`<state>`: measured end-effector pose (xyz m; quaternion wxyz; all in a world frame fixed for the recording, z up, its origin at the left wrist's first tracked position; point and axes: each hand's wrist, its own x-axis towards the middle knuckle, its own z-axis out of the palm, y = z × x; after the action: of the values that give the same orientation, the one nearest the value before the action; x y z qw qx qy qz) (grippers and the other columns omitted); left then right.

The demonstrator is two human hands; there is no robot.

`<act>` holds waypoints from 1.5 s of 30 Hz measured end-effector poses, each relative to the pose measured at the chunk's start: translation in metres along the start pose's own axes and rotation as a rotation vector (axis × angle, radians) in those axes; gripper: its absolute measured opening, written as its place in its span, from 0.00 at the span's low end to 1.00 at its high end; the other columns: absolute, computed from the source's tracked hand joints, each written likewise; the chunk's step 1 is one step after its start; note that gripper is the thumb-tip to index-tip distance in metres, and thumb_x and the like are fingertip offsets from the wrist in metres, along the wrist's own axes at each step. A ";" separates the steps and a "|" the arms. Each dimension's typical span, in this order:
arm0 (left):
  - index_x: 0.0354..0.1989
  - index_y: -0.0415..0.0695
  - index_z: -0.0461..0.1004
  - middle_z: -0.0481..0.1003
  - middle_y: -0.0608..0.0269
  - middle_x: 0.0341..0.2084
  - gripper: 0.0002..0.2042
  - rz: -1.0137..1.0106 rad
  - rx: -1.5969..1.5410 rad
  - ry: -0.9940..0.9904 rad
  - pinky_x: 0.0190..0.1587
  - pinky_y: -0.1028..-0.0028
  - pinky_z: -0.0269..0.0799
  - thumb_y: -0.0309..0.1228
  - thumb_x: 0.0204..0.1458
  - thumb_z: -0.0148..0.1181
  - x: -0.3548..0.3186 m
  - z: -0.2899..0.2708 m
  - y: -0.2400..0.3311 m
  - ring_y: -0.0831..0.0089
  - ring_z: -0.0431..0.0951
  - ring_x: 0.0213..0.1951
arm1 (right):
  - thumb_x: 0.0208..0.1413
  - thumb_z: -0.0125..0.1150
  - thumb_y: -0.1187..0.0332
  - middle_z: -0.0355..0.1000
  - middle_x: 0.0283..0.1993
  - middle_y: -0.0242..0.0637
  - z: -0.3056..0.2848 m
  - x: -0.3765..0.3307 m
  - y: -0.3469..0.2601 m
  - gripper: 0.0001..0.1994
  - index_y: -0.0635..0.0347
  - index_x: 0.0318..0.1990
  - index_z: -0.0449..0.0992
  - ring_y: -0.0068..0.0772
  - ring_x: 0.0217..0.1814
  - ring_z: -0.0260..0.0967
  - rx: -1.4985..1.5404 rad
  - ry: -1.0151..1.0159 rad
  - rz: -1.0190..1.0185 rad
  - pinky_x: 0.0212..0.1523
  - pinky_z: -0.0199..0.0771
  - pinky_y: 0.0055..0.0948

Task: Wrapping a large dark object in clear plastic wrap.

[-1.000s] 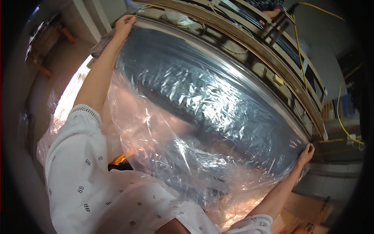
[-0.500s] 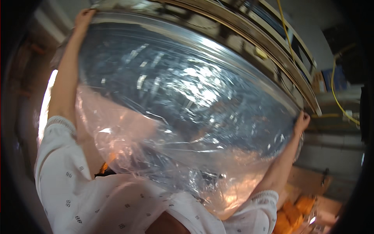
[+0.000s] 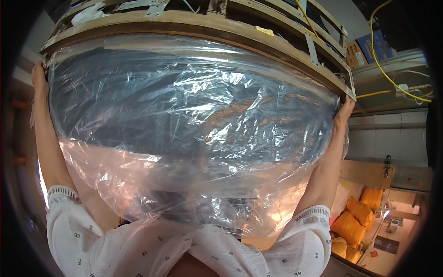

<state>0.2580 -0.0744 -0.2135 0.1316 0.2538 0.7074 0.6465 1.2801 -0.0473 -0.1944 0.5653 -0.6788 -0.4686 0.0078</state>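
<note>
spreading the wide, crinkled, clear plastic sheet (image 3: 194, 111) smoothly calls for an even pull: the left grip (image 3: 39, 74) pinches its far left end, the right grip (image 3: 344, 110) its far right, near the long brown wooden rail (image 3: 198, 30).

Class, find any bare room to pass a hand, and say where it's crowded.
Perhaps between the right forearm and pale panels, above orange bundles; depth is unclear. Crowded: the middle, where clear plastic sheet spans left hand to right hand, and the wooden frame, with brackets and a white bag.
</note>
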 end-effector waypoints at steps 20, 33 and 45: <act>0.47 0.40 0.70 0.73 0.51 0.42 0.20 0.670 1.350 -0.013 0.50 0.66 0.65 0.38 0.46 0.56 0.052 -0.152 0.061 0.56 0.73 0.45 | 0.54 0.47 0.61 0.60 0.57 0.42 -0.094 -0.149 -0.083 0.18 0.59 0.51 0.66 0.43 0.61 0.54 -0.429 -0.523 -0.514 0.58 0.51 0.38; 0.43 0.40 0.72 0.71 0.54 0.42 0.18 1.298 0.252 -0.969 0.44 0.69 0.64 0.40 0.48 0.57 -0.582 0.308 0.185 0.60 0.70 0.44 | 0.54 0.46 0.57 0.57 0.62 0.37 -0.107 -0.154 -0.075 0.23 0.55 0.56 0.63 0.39 0.66 0.49 -0.597 -0.455 -0.518 0.62 0.47 0.44; 0.25 0.39 0.67 0.62 0.74 0.20 0.09 0.488 0.380 -1.198 0.29 0.83 0.57 0.31 0.54 0.51 -0.435 0.117 0.156 0.85 0.60 0.27 | 0.57 0.42 0.50 0.51 0.65 0.40 -0.098 -0.209 -0.113 0.28 0.56 0.61 0.57 0.40 0.69 0.42 -0.583 -0.633 -0.622 0.64 0.42 0.48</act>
<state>0.7117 -0.2003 -0.1374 0.3044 0.7399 0.5359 0.2696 1.1445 -0.2655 -0.1800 0.1594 -0.6011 -0.7784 -0.0863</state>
